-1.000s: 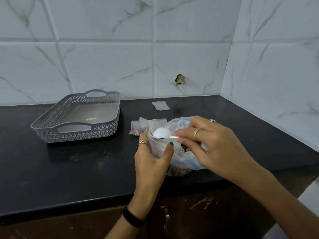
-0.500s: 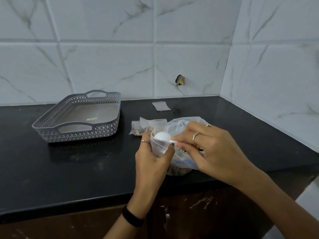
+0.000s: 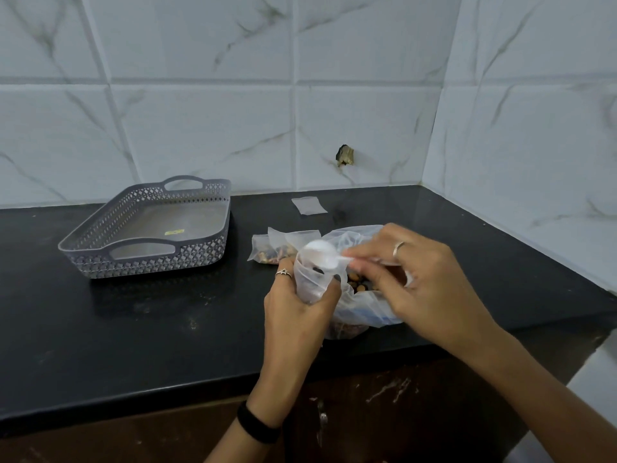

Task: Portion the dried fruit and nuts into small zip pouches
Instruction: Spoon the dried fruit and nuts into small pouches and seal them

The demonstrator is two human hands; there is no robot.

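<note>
hands [image 3: 300, 315]: 2 | tray [image 3: 100, 230]: 1 | white scoop [image 3: 320, 252]: 1 | big bag [image 3: 364, 312]: 1 | empty flat pouch [image 3: 309, 205]: 1

1. a grey plastic basket tray [image 3: 213, 212] with lattice walls and two cut-out handles sits on the left of the black desk [image 3: 100, 329]; a small yellow sticker [image 3: 174, 232] lies on its floor.
2. white marble-look wall tiles [image 3: 200, 128] stand behind, with a chipped dark hole [image 3: 345, 155].
3. a brown cabinet front [image 3: 384, 412] shows below the desk edge.
</note>
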